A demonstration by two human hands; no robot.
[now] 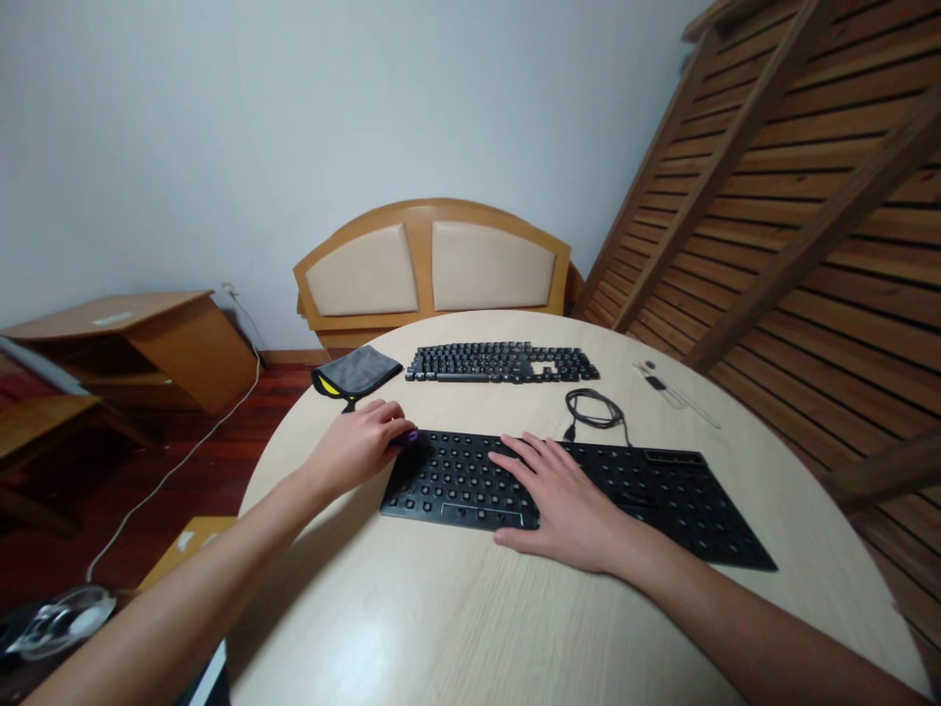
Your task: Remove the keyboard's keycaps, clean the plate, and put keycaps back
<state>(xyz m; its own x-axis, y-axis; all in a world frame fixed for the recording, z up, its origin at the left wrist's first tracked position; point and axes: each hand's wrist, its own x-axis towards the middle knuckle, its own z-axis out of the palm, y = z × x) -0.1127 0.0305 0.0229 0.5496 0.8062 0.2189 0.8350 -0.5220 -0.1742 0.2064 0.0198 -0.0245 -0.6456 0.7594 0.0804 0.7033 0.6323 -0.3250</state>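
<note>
A black keyboard base (647,505) with its keycaps off lies slightly askew on the round table (412,618). At its far left corner, my left hand (371,436) is closed around a small purple tool (406,437), most of which is hidden by the fingers. My right hand (559,500) rests on the middle of the base, fingers spread flat and thumb over the near edge. Behind the base, the loose black keycaps (470,363) are laid out in keyboard order, with a gap toward the right. A coiled black cable (599,410) lies behind the base.
A grey cloth with a yellow underside (360,371) lies at the table's far left edge. Small thin items (662,385) sit at the far right. Beyond stand a padded headboard (433,265), a wooden desk (147,343) and a slatted wooden frame (794,216).
</note>
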